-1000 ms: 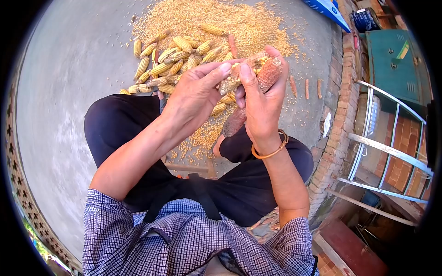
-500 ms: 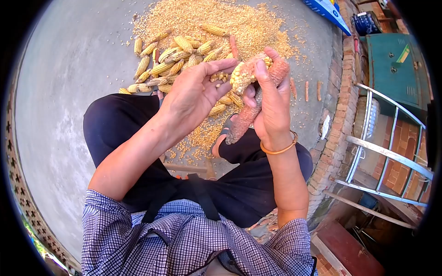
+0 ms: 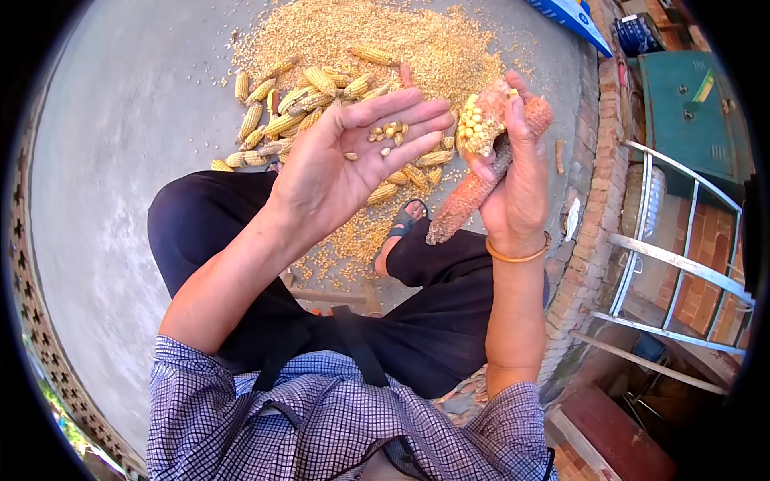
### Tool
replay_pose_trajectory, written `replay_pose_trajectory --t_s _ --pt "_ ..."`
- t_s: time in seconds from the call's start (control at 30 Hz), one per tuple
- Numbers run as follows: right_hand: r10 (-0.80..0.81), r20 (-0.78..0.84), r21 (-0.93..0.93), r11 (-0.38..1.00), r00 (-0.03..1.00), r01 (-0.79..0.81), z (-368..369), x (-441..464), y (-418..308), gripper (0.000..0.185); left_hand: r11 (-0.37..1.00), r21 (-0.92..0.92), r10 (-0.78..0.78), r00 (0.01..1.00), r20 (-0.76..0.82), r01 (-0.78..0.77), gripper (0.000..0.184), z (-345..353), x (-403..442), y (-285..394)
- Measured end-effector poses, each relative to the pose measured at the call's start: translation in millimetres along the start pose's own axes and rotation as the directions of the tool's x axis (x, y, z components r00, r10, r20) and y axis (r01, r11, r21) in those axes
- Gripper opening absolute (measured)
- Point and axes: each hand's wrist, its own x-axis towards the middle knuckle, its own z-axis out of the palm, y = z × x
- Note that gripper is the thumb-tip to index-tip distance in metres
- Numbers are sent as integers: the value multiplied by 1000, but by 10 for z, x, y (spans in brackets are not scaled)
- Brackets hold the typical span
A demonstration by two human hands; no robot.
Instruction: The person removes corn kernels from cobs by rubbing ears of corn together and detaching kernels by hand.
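Palm up and fingers stretched out, my left hand is open, with several loose corn kernels lying on the palm and fingers. To its right, my right hand is closed around a partly shelled corn cob, which has yellow kernels on its left end and bare reddish core elsewhere. The same hand grips a bare corncob that slants down to the left, beneath the first. The two hands are apart. Beyond them, unshelled ears of corn lie in a heap on the floor.
Shelled kernels spread widely behind the ears. Under my hands are my bent legs and a sandalled foot. On the right stand a brick edging, a metal frame and a green cabinet.
My right hand has moved right with both cobs, away from my left hand. My left hand has opened flatter, showing the kernels on it.
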Motion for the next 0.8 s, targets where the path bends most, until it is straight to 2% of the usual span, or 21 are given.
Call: replay_pose_trajectory --t_s 0.07,0.17,0.33,0.37,0.47,0.6,0.8 --pt "-13 5 1 1000 1000 13 8 8 4 38 991 -125 -36 999 17 38 51 20 3 20" --pt "-47 4 -28 999 999 47 28 13 20 40 996 -83 -41 999 21 43 55 13 5 32" --pt "-67 34 -152 986 997 71 94 -24 67 46 984 179 -10 998 -65 22 48 -27 -24 5" --pt "-74 -13 -109 991 997 72 137 -10 76 51 970 241 4 996 -87 17 47 -33 -28 -6" --pt "-109 -11 -236 966 994 103 139 -10 88 52 962 272 18 994 -106 12 43 -61 -31 -50" --pt "-155 -10 -253 956 988 148 213 -29 102 52 958 285 17 997 -73 4 41 -88 -14 -113" --pt "-194 -4 -373 911 981 179 240 -42 140 49 953 302 11 1000 -27 -2 39 -103 7 -166"
